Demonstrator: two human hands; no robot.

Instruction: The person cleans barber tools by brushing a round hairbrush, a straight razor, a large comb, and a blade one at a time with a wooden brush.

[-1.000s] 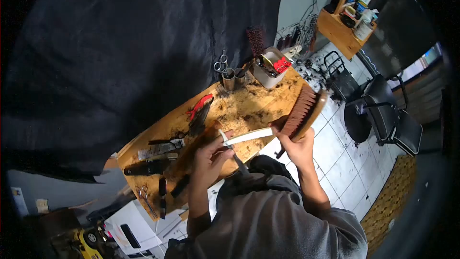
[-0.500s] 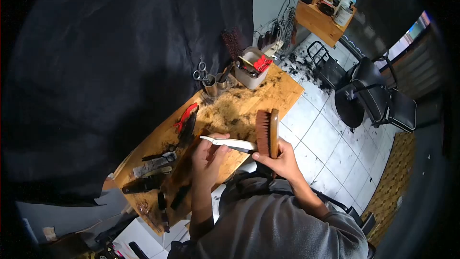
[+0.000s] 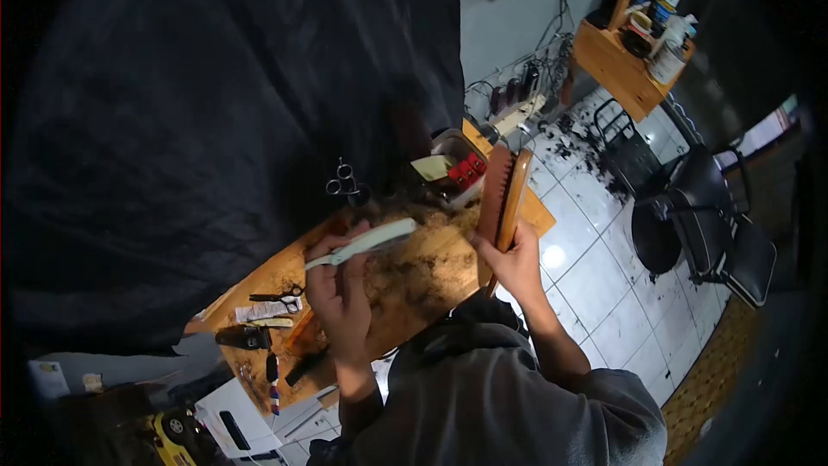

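My left hand [image 3: 341, 302] is closed on a straight razor [image 3: 373, 240] with a pale handle, which slants up to the right above the wooden table [image 3: 444, 250]. Whether its blade is folded in is hard to make out. In my right hand [image 3: 517, 263] is a wooden-backed brush [image 3: 517, 194], held upright with its reddish-brown bristles facing left. Razor and brush are apart. Dark hair clippings lie scattered over the tabletop beneath both hands.
A container [image 3: 448, 140] with red clips stands at the table's back, and scissors [image 3: 342, 181] are left of it. A hair clipper [image 3: 244, 336] lies at the left end. Bottles stand on a wooden shelf [image 3: 634, 69]; a black barber chair [image 3: 703, 216] is at right.
The razor has moved left and up, away from the brush, and now points up to the right. My right hand has raised the brush. The camera view has shifted too.
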